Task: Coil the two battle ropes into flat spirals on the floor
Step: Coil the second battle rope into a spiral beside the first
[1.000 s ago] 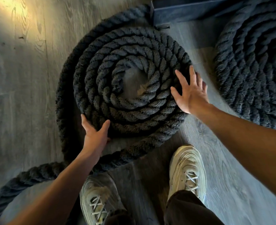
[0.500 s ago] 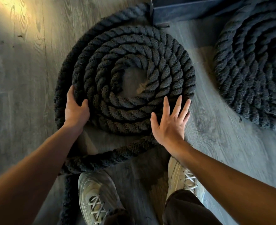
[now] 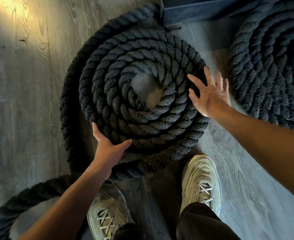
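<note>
At far left the loose tail (image 3: 30, 193) of the rope runs along the floor (image 3: 21, 101), curving up and around into the near coil (image 3: 139, 94), which lies flat. The left hand (image 3: 108, 151), fingers spread open, presses that coil's near edge, probably to turn it. The right hand (image 3: 210, 94) lies flat and open on its right rim, gripping nothing. The second coil (image 3: 272, 66) lies further right.

No legible text, labels or numbers; view somewhat blurred.
</note>
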Motion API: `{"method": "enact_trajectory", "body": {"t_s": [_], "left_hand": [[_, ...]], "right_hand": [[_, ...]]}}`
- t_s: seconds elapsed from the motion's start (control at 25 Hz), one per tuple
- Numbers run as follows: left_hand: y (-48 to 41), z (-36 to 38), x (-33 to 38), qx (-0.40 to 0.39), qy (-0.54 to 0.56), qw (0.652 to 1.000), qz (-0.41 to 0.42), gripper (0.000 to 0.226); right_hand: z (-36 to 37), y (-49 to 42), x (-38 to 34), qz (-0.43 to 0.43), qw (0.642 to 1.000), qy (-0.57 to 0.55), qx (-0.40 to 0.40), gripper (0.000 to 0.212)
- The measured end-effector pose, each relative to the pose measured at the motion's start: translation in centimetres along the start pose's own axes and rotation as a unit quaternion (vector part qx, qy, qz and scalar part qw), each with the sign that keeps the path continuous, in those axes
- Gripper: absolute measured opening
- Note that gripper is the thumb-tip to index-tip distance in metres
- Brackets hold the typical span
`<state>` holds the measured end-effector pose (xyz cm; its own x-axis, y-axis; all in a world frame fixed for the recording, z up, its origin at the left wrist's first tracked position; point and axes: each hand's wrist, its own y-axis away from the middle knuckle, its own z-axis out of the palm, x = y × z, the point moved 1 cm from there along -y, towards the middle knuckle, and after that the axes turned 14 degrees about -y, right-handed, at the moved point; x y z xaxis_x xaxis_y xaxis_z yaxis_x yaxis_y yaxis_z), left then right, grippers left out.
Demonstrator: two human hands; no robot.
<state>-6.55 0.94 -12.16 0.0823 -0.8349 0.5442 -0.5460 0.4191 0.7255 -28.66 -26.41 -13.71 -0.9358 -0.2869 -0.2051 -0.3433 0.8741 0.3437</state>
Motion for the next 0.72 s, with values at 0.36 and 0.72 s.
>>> {"method": "enact_trajectory", "body": {"t_s": [0.36,0.72], "left_hand": [[-6.0,-6.3,3.4,0.187,-0.055,0.978,0.073,0.075],[-4.5,-5.6,1.2,0.052,-0.012,0.998,0.023,0.124]], "right_hand": [[7.1,12.8,-5.7,0.075,0.983,-0.166,0.016,0.074],[1.9,4.3,-0.8,-0.004,0.997,-0.071,0.004,0.062]]}}
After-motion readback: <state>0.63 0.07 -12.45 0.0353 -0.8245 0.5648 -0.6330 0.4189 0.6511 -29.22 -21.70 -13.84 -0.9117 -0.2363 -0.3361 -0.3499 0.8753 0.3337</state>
